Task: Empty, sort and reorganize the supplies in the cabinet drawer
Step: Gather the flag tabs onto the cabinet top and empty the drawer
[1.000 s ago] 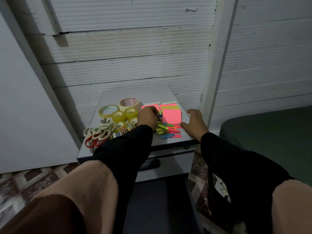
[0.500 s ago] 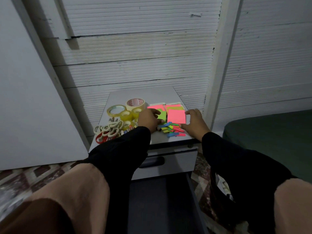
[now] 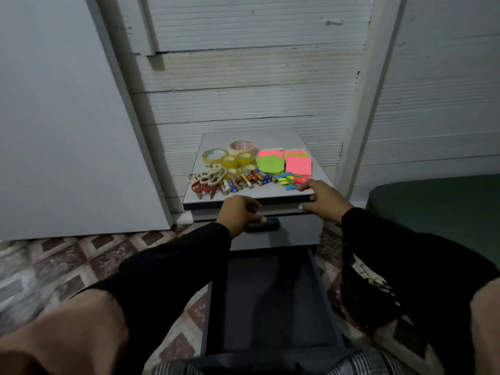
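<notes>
On the grey cabinet top [image 3: 251,136] lie sorted supplies, while the left hand [image 3: 239,213] hangs loosely curled and the right hand [image 3: 323,198] rests fingers spread on the front edge.

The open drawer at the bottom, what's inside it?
The open drawer shows only a dark, bare floor. Its near end is cut off by the picture's lower edge, so that part cannot be seen.
</notes>
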Tool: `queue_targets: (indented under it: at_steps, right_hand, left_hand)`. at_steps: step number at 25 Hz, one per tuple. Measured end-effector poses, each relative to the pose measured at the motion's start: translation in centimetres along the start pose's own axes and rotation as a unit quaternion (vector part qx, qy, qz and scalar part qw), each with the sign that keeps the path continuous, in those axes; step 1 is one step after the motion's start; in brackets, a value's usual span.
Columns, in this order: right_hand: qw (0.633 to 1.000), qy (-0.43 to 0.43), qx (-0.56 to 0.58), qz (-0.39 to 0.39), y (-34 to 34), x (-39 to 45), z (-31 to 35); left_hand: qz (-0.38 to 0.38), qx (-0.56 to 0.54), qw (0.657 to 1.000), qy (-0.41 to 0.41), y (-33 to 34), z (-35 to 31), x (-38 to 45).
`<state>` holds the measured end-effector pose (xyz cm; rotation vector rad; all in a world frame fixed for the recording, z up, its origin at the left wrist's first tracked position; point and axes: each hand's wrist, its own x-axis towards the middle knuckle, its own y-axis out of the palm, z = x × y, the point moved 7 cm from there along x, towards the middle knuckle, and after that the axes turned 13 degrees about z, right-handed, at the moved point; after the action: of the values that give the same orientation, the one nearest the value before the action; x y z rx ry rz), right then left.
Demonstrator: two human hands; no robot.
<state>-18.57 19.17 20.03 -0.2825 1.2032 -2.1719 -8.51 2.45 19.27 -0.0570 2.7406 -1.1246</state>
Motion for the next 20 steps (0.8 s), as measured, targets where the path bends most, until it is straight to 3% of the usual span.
queue_targets:
  at_steps: [9,12,20]
  right_hand:
    - [0.973,0.038,-0.070,0.217,10.2,-4.9,-1.1]
    - [0.946,0.037,-0.118,0.300,14.8,-6.0,-2.7]
    - [0.884,0.059,-0.187,0.424,24.9,-8.4,-8.0]
  left_hand:
    - [0.152,0.090,0.982,-0.072,7.4,8.4,-6.3]
    - [0.217,0.143,0.960,-0.100,10.4,11.8,-7.5]
    - [0.356,0.256,0.887,-0.142,16.9,19.0,-9.3]
